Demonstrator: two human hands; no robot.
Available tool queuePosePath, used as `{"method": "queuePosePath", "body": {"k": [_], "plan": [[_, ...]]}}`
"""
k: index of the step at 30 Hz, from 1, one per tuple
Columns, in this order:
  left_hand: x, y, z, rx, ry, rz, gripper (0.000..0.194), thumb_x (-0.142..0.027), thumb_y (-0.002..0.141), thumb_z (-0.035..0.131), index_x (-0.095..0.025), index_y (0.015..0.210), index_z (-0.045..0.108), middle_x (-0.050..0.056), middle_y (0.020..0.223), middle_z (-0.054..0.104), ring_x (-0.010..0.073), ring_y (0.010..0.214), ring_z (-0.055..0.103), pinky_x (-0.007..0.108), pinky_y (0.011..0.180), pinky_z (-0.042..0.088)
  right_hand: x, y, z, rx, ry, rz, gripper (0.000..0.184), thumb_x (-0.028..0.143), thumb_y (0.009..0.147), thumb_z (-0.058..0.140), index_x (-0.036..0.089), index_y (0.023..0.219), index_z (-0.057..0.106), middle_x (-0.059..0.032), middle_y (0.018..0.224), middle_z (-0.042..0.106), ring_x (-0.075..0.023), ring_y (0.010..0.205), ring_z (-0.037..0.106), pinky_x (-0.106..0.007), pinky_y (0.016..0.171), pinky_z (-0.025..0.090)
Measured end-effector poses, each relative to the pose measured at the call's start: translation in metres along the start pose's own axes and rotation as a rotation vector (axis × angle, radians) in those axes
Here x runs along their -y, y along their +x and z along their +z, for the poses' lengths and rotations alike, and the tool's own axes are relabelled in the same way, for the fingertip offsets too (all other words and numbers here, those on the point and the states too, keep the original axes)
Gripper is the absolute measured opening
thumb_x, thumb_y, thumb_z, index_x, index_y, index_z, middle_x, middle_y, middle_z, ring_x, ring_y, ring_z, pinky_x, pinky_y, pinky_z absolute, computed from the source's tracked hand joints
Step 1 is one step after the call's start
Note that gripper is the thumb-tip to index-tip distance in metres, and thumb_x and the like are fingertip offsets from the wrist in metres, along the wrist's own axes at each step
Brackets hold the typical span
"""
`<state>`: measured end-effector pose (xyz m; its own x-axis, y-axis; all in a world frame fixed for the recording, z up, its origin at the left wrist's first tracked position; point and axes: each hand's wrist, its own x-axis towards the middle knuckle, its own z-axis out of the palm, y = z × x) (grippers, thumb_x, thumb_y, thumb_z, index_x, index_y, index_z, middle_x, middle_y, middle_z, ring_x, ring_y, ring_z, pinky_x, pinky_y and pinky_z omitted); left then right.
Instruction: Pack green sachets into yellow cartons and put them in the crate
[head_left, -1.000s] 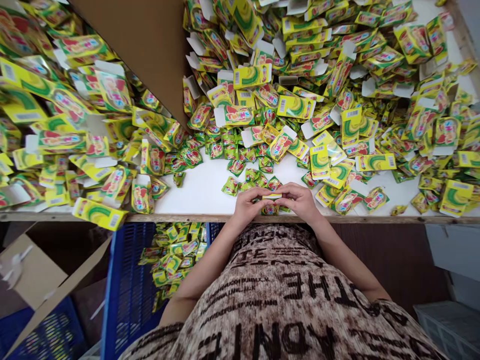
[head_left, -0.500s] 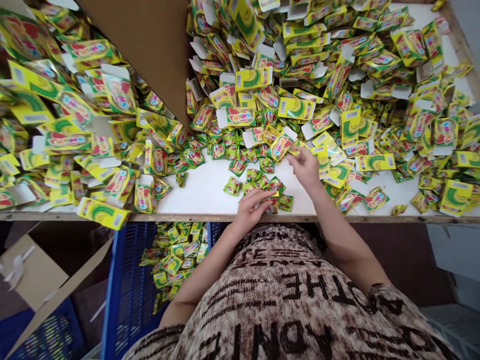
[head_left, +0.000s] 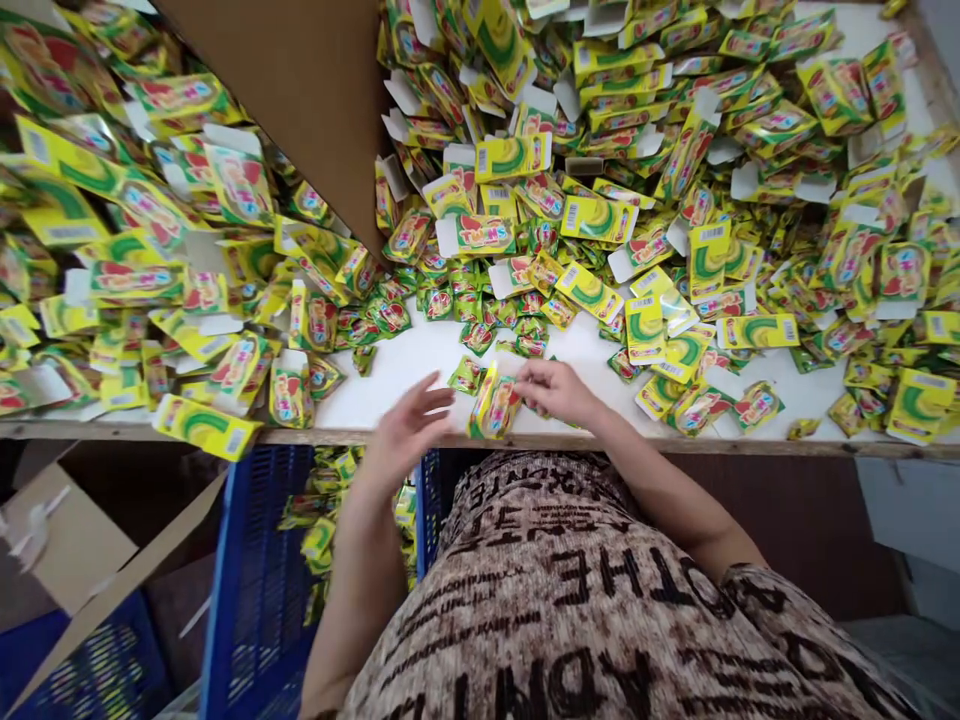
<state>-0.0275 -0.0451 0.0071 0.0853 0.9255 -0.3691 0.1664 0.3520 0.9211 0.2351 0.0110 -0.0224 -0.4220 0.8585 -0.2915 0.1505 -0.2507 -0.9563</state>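
Observation:
My right hand (head_left: 553, 390) is over the front of the white tabletop, its fingers closed on the edge of a small candy box (head_left: 493, 402). This box is yellow and green with red fruit artwork, and a white flap sticks up at its top. To the left of it, my left hand (head_left: 409, 430) hovers at the table edge with fingers spread, holding nothing, slightly blurred. A small wrapped candy packet (head_left: 465, 375) lies just beside the box. More green candy packets (head_left: 450, 302) are heaped behind; those under my right hand are mostly hidden.
Open-flapped candy boxes (head_left: 645, 330) pile up on the right and back. Another pile of boxes (head_left: 247, 365) covers the left, split off by a brown cardboard panel (head_left: 300, 90). Below the wooden edge stands a blue crate (head_left: 247, 560) with candy boxes inside.
My right hand has brought a candy box from the pile forward to the table's front. My left hand has moved left, off the packets, and opened.

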Motion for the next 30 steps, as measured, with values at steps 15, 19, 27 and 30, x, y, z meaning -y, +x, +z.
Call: {"method": "queuePosePath", "body": {"k": [15,19,27,30], "plan": [[0.028,0.061,0.097,0.106,-0.522,0.001,0.051,-0.038,0.068,0.082,-0.015,0.11,0.066,0.009,0.105,0.075,0.0227,0.096,0.071,0.039,0.092,0.054,-0.014,0.012,-0.074,-0.199,-0.742,-0.083,0.031,0.019,0.073,0.076,0.022,0.102,0.064,-0.0004,0.083,0.068,-0.0191,0.075,0.062,-0.029,0.069,0.043],[0.026,0.057,0.097,0.154,-0.487,0.015,0.046,-0.037,0.069,0.082,-0.015,0.107,0.069,0.009,0.106,0.075,0.0229,0.099,0.069,0.037,0.093,0.053,0.016,0.061,-0.11,-0.108,-1.102,-0.173,0.051,0.007,0.07,0.075,0.027,0.116,0.067,-0.0046,0.089,0.072,-0.0253,0.086,0.064,-0.032,0.074,0.041],[0.027,0.042,0.105,0.298,-0.456,-0.006,0.045,-0.031,0.068,0.083,-0.015,0.107,0.068,0.007,0.105,0.075,0.022,0.097,0.069,0.036,0.091,0.052,0.02,0.086,-0.111,-0.081,-1.362,-0.22,0.012,0.017,0.078,0.071,0.017,0.09,0.069,-0.0129,0.092,0.065,-0.0279,0.097,0.055,-0.034,0.073,0.04],[0.032,0.043,0.113,0.215,-0.471,-0.013,0.042,-0.033,0.069,0.082,-0.015,0.104,0.067,0.007,0.105,0.074,0.0213,0.095,0.069,0.035,0.091,0.051,0.011,0.05,-0.106,-0.207,-1.075,-0.308,0.015,0.025,0.074,0.076,0.018,0.078,0.064,-0.01,0.092,0.062,-0.0263,0.095,0.053,-0.035,0.075,0.042]]}}
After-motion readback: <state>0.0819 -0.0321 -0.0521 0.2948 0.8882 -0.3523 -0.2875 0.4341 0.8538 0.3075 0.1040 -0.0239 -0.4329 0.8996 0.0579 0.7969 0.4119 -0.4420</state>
